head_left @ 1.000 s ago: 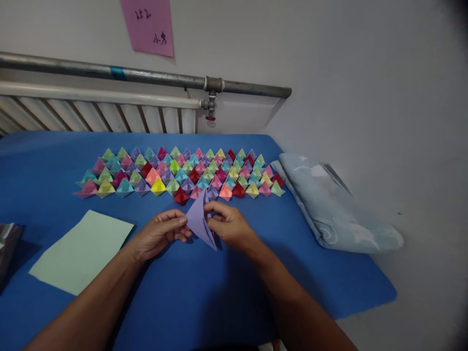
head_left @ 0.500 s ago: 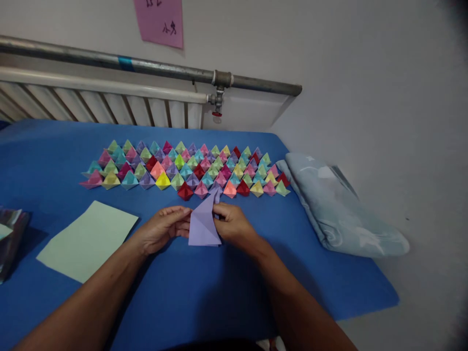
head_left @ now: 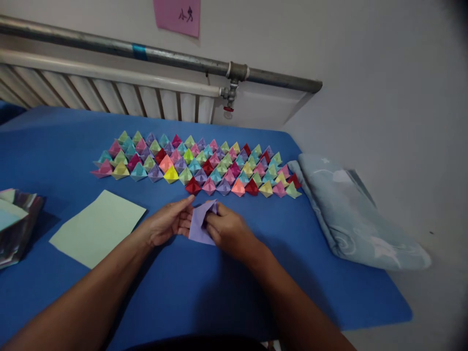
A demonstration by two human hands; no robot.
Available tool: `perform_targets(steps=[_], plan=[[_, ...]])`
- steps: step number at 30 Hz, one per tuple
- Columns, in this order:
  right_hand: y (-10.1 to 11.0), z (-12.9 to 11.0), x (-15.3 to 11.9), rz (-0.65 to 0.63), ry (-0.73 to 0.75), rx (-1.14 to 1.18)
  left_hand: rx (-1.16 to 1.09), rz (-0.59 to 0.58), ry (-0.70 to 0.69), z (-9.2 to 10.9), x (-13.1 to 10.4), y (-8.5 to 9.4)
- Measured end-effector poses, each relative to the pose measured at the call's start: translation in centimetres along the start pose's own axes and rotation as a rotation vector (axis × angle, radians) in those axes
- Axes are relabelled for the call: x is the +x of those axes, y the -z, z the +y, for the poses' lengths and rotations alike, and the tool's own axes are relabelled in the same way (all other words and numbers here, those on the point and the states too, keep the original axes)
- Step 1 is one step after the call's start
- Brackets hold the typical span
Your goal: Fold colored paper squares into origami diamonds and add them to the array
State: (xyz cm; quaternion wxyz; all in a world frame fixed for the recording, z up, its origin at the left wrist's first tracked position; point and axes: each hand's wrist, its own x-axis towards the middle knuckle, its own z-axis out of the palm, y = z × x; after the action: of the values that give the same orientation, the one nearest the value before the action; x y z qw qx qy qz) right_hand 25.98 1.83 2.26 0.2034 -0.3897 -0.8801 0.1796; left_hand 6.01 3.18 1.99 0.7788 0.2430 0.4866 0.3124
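Observation:
A purple sheet of folded paper (head_left: 200, 225) is held just above the blue surface, its upper fold parted into a pocket. My right hand (head_left: 232, 229) grips it from the right, with fingers tucked into the opening; their tips are hidden. On the other side, my left hand (head_left: 170, 222) has its thumb raised away from its fingers, and its fingertips touch the paper's left edge. Just beyond both hands stand rows of small folded paper boats in many colours, including a dark red boat (head_left: 192, 185) and a yellow boat (head_left: 170, 174).
A pale green paper sheet (head_left: 98, 226) lies to the left on the blue tabletop (head_left: 161, 302). At the far left is a packet of papers (head_left: 22, 229). A folded grey-blue cloth (head_left: 351, 214) rests at the right by the wall. Behind are a radiator (head_left: 120, 92) and a metal pipe (head_left: 183, 58).
The purple paper has gone from a tall, flat shape to a shorter one with its fold spread open. My right fingers have moved into it. The whole view has shifted slightly.

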Motion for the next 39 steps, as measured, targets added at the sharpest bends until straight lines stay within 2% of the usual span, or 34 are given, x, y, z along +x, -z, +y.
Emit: perform_targets(steps=[3, 7, 15, 18, 22, 26, 29, 31, 33, 34, 36, 39], plan=[[0.1, -0.2, 0.0, -0.044, 0.049, -0.012, 0.024, -0.016, 0.001, 0.1, -0.2, -0.1], [0.1, -0.7, -0.1, -0.048, 0.042, -0.026, 0.068, -0.052, -0.016, 0.1, -0.3, -0.1], [-0.1, -0.5, -0.1, -0.067, 0.004, 0.081, 0.107, 0.032, -0.047, 0.0, -0.5, -0.4], [0.0, -0.6, 0.0, -0.031, 0.020, 0.121, 0.106, 0.070, -0.080, 0.1, -0.6, -0.4], [0.7, -0.8, -0.1, 0.024, 0.061, 0.189, 0.089, 0.084, -0.114, 0.2, -0.5, -0.3], [1.7, -0.5, -0.5, 0.011, 0.057, 0.253, 0.108, 0.107, -0.177, 0.4, -0.5, -0.3], [2.3, 0.2, -0.5, 0.138, -0.058, 0.299, 0.153, 0.145, -0.285, 0.4, -0.5, -0.5], [2.5, 0.4, -0.3, 0.258, -0.211, 0.395, 0.197, 0.172, -0.347, 0.3, -0.6, -0.6], [2.5, 0.2, 0.1, 0.311, -0.396, 0.571, 0.245, 0.175, -0.391, 0.1, -0.7, -0.8], [2.4, 0.0, 0.3, 0.293, -0.480, 0.677, 0.267, 0.167, -0.409, 0.0, -0.8, -0.9], [2.3, -0.5, 0.6, 0.180, -0.593, 0.864, 0.301, 0.139, -0.437, -0.2, -1.0, -1.0], [2.2, -1.1, 0.9, -0.001, -0.623, 0.980, 0.308, 0.102, -0.454, -0.4, -1.2, -1.1]])
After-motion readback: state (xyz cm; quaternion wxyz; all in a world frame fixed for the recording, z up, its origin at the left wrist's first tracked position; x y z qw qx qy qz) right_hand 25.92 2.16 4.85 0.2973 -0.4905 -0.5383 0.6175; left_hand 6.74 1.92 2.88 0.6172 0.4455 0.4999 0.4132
